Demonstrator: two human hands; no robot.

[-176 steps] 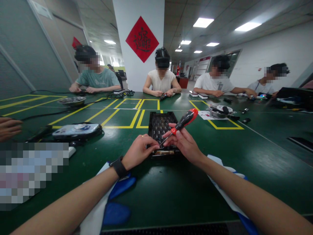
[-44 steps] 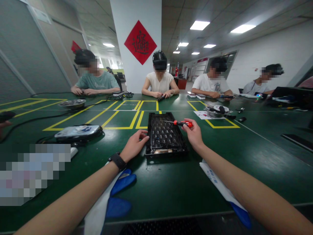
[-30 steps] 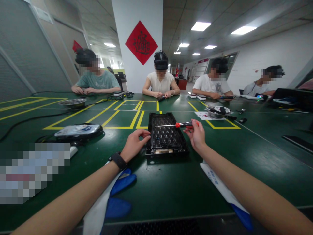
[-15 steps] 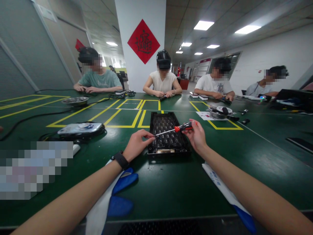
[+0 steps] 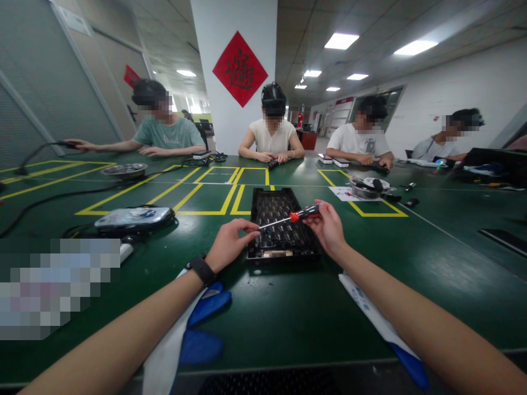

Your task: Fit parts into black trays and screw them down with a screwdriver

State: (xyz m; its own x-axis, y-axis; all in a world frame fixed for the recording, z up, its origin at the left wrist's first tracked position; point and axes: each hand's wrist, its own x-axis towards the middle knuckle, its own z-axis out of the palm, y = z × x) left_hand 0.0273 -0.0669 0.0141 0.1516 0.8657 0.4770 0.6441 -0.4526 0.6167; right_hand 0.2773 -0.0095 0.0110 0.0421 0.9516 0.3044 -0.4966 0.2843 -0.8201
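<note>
In my right hand [image 5: 329,227] is a screwdriver [image 5: 302,214] with a red and black handle, its thumb and fingers closed round the rear of the grip. The thin shaft slants down to the left. My left hand [image 5: 233,241], with a black watch on its wrist, pinches the shaft's tip between thumb and forefinger. Whether a small part sits at that tip is too small to tell. Beneath the screwdriver lies a black rectangular tray-like case [image 5: 284,255], with rows of small shiny shapes inside and a pale strip along its near edge. It rests flat on the green table.
Blue and white gloves [image 5: 201,345] lie under my forearms. To the left are a phone-like device [image 5: 135,218] with cables and a metal bowl [image 5: 124,171]. Another bowl [image 5: 366,189] with parts stands on paper at the right. Several people sit across the green table [image 5: 263,307].
My hands, the screwdriver and the case keep nearly the same pose; the view has shifted slightly. The person at the far left has stretched an arm out toward a cable.
</note>
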